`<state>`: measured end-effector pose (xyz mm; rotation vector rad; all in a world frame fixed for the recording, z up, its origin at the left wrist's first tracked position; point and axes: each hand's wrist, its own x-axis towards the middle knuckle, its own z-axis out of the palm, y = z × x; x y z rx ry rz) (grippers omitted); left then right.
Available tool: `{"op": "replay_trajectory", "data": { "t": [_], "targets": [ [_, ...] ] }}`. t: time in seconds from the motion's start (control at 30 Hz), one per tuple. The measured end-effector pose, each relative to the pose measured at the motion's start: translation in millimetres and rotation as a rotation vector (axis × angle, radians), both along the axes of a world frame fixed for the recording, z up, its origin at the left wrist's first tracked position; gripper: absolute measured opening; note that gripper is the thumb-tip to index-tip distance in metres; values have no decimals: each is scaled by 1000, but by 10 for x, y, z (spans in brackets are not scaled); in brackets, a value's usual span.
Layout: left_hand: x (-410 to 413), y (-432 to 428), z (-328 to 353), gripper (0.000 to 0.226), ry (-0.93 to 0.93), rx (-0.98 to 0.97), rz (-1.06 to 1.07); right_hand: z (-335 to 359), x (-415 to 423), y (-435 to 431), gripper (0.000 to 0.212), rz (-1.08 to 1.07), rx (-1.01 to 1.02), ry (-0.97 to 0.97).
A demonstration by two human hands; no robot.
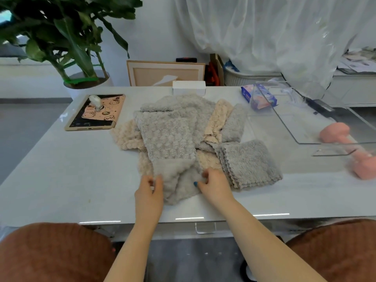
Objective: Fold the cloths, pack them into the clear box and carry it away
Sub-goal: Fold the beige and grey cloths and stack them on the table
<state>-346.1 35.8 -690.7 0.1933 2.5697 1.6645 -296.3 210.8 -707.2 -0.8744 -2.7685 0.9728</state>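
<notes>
Left hand and right hand pinch the grey cloth at its near edge, well left of the clear box; long axis points away, right hand nearer the box.

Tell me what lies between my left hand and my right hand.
A bunched grey fluffy cloth, held by left hand and right hand, as the head view shows.

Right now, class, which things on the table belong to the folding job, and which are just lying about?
Job: loose fluffy grey cloth, folded grey cloth stack, beige fluffy cloths, clear plastic box.
Lying about: pink dumbbell, cased tablet, white cardboard box, blue plastic packet.
</notes>
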Motion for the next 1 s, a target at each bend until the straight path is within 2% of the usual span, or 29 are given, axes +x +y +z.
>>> {"op": "replay_trajectory", "data": {
  "t": [0.07,0.1,0.17,0.23,0.33,0.4,0.47,0.53,0.6,0.67,0.77,0.87,1.0],
  "targets": [
    [-6,-132,-22,24,-30,25,142,-4,-16,-50,18,0,16,-45],
    [-24,-216,-35,24,-6,-54,162,7,-13,-59,13,-2,26,-66],
    [-39,-404,-28,25,83,-433,142,41,-7,-70,7,5,34,-106],
    [-24,-525,15,23,81,-795,101,111,16,-69,5,34,45,-130],
    [9,-537,80,9,39,-997,32,250,34,-70,12,73,26,-169],
    [10,-482,48,21,64,-977,7,351,47,-57,14,124,-40,-187],
    [-18,-404,29,37,172,-803,-52,433,87,-13,13,234,-153,-240],
    [-81,-315,32,42,278,-643,-106,524,143,43,29,345,-243,-371],
    [-173,-240,52,41,242,-542,-124,578,182,83,48,404,-264,-474],
    [-281,-195,52,48,95,-521,-196,560,196,91,57,394,-313,-455],
    [-379,-232,44,52,-43,-448,-270,449,187,84,52,288,-429,-316],
    [-422,-370,64,45,-79,-347,-152,343,167,59,42,220,-442,-228],
    [-549,-776,38,38,31,-525,99,266,104,48,23,96,-419,-190]
  ]
}}
